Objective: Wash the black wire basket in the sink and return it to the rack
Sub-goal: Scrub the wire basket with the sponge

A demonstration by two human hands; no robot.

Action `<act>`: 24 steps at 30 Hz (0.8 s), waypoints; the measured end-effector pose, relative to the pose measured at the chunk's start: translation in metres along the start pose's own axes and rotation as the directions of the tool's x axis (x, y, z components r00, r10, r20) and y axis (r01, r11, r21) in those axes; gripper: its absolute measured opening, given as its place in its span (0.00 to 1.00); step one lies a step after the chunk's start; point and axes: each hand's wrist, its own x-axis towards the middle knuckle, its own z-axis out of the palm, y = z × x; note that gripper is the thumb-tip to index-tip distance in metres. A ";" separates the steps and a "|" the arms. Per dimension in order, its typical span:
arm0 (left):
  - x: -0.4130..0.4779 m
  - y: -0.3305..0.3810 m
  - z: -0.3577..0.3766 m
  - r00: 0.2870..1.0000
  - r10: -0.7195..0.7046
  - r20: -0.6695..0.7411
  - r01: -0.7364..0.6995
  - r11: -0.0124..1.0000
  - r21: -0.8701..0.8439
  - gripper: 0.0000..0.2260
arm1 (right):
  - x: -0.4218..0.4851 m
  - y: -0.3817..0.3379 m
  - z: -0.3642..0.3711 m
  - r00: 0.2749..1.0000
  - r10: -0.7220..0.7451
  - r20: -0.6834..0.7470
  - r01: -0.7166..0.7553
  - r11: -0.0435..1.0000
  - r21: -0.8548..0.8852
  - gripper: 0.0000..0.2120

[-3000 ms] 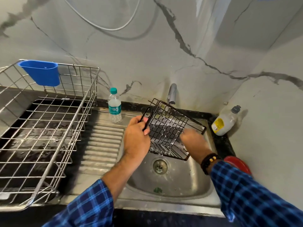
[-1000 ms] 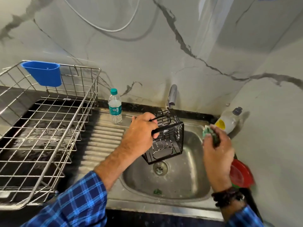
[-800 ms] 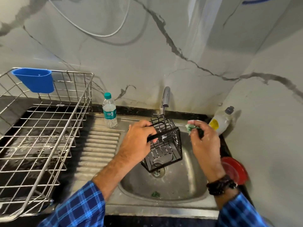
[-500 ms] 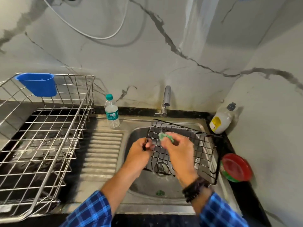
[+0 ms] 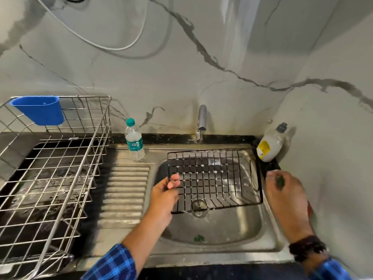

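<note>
Fingers (image 5: pixel 173 183) of the left hand (image 5: pixel 163 199) curl round the left rim of the black wire basket (image 5: pixel 214 178), propping it over the steel sink (image 5: pixel 222 253) toward its back edge, I'd guess for scrubbing. The right hand (image 5: pixel 286 197) pinches a green scrub pad (image 5: pixel 280 180) just beside it.

The left hand (image 5: pixel 164 196) grips the black wire basket (image 5: pixel 214 178) over the sink (image 5: pixel 222 229) (right hand (image 5: pixel 286 197) beside it pinches a green scrubber (image 5: pixel 280 180)).

Black wire basket (image 5: pixel 214 178), soapy, held over steel sink (image 5: pixel 232 229), wire rack (image 5: pixel 60 168) left
</note>
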 end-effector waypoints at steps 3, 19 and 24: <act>0.004 -0.008 -0.004 0.994 -0.103 0.026 0.105 0.984 -0.142 0.18 | 0.020 -0.002 -0.005 0.976 0.066 0.205 -0.065 0.998 -0.009 0.14; 0.003 -0.014 -0.031 0.978 0.175 -0.114 -0.109 0.892 0.438 0.32 | 0.057 -0.092 0.019 0.692 -0.587 0.420 0.677 0.730 -0.096 0.12; -0.001 0.058 -0.001 0.512 0.647 0.565 -0.688 -0.086 0.721 0.29 | 0.052 -0.096 0.045 0.501 -0.634 0.589 0.848 0.496 -0.188 0.13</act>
